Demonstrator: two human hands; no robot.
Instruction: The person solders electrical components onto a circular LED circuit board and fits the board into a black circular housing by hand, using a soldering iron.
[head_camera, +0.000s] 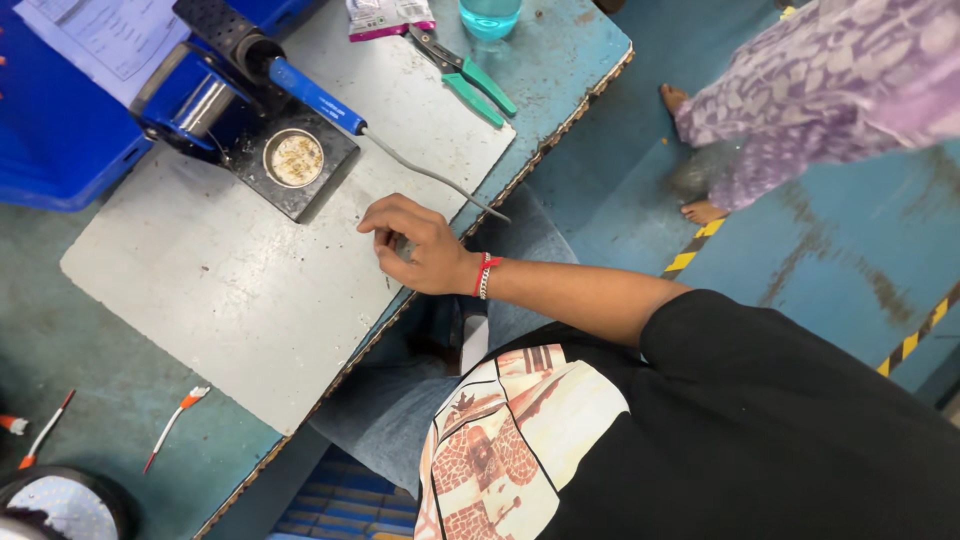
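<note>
Closest in, the person sits at the edge of the bench, and only the right hand (420, 245) shows; the left is out of sight. It rests knuckles-up on the grey board (230, 300) near its edge, a red thread and a chain at the wrist, with fingers curled in tight and the thumb drawn to the forefinger. Whether anything tiny sits in that pinch I cannot tell. I'd say it is picking at some small thing on the board, right under the fingertips. Just beyond the knuckles runs the grey cable (430, 178) of the blue-handled soldering iron (310, 95), which is parked in its stand beside a round cleaning tin (293, 158). Reaching for the iron would, I judge, mean lifting over that cable and taking the handle only. Farther back lie the green-handled pliers (470, 80), and off the bench another person in purple patterned clothes (820, 80) stands barefoot.
</note>
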